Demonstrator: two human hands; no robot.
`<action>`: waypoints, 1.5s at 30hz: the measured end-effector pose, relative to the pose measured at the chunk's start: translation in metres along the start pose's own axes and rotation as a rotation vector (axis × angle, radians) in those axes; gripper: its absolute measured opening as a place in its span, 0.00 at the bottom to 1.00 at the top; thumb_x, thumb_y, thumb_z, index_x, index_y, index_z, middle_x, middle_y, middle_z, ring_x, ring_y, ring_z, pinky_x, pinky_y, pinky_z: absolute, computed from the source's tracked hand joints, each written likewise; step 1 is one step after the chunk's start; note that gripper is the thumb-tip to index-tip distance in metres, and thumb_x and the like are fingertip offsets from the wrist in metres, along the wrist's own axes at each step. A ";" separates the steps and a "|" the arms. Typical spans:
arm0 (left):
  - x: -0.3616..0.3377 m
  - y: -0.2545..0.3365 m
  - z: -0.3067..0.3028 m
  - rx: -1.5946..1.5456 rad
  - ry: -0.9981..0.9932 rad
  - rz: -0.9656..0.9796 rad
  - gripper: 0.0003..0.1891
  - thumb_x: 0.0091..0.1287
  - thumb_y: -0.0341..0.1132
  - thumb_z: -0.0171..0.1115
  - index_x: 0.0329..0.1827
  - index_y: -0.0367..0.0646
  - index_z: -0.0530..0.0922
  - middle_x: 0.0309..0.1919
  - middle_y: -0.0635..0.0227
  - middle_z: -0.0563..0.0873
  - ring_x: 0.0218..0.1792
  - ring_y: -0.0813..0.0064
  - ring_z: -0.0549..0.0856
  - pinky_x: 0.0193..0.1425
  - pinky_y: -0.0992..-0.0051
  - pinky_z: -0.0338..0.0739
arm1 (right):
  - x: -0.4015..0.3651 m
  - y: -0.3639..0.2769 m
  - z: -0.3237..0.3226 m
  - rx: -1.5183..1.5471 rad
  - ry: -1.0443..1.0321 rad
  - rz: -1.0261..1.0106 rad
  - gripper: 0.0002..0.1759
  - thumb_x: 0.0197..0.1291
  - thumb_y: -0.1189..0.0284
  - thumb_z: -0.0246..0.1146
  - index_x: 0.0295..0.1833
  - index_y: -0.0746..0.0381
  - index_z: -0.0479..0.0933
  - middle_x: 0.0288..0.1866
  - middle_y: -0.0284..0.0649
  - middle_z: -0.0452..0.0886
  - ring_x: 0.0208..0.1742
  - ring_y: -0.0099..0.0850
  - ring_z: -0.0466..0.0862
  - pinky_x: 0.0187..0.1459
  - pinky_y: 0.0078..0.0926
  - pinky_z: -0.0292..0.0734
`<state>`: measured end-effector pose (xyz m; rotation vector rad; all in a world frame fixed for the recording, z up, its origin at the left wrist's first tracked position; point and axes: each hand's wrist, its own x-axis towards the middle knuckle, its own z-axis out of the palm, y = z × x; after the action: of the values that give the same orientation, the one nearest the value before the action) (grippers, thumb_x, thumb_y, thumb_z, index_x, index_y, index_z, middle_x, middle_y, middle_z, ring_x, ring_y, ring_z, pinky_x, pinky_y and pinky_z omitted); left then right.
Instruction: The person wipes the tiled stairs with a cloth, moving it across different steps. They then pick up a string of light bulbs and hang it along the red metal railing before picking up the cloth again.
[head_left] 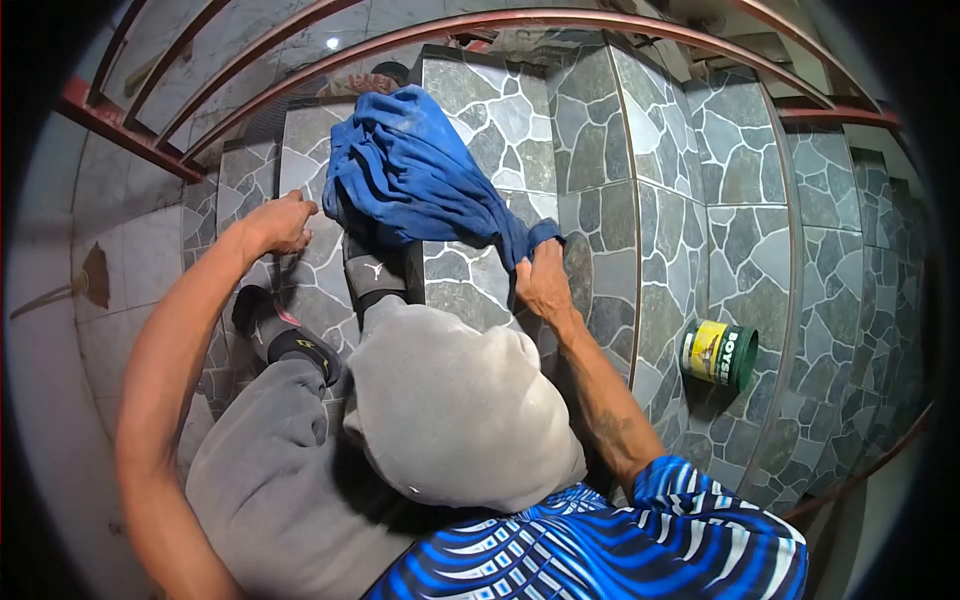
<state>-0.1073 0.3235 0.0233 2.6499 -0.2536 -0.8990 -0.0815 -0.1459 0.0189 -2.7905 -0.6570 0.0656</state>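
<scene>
A crumpled blue cloth (400,165) is spread in folds over my shoe and the stone-patterned tiled step. My right hand (545,280) is closed on a bunched corner of it, with a bit of fabric showing above the fist. To the left of the cloth, a small gap away, my left hand (280,223) hovers over the tiles. Its fingers are loosely curled in and nothing shows in them. The cloth hides part of the step and the front of one black shoe (375,270).
On a step to the right a green paint bucket (720,355) with a yellow label lies tipped on its side. A red metal railing (500,18) curves across the far side. A dustpan-like brown object (92,277) lies at the left. Tiled steps (745,250) continue rightward.
</scene>
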 end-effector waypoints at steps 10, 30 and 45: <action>0.004 0.009 -0.004 0.028 -0.043 0.003 0.26 0.67 0.36 0.65 0.68 0.38 0.74 0.62 0.46 0.77 0.60 0.43 0.81 0.67 0.55 0.77 | 0.034 0.007 0.009 0.001 0.176 -0.097 0.19 0.60 0.70 0.53 0.45 0.79 0.71 0.47 0.68 0.72 0.50 0.63 0.72 0.60 0.57 0.67; -0.001 -0.003 0.004 -0.012 -0.005 0.033 0.26 0.67 0.35 0.64 0.68 0.37 0.74 0.60 0.45 0.78 0.59 0.43 0.81 0.66 0.56 0.76 | -0.037 -0.010 0.003 0.052 0.045 0.021 0.25 0.57 0.71 0.57 0.54 0.80 0.69 0.53 0.69 0.68 0.56 0.66 0.69 0.65 0.57 0.65; -0.001 -0.011 0.006 0.016 0.038 0.065 0.26 0.67 0.36 0.65 0.68 0.37 0.74 0.60 0.47 0.78 0.59 0.44 0.81 0.65 0.56 0.77 | -0.014 -0.003 0.004 0.123 0.108 0.010 0.20 0.56 0.73 0.55 0.49 0.80 0.69 0.53 0.68 0.69 0.58 0.66 0.69 0.66 0.56 0.65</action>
<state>-0.1115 0.3324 0.0152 2.6539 -0.3372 -0.8281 -0.0958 -0.1480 0.0158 -2.6587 -0.5921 -0.0407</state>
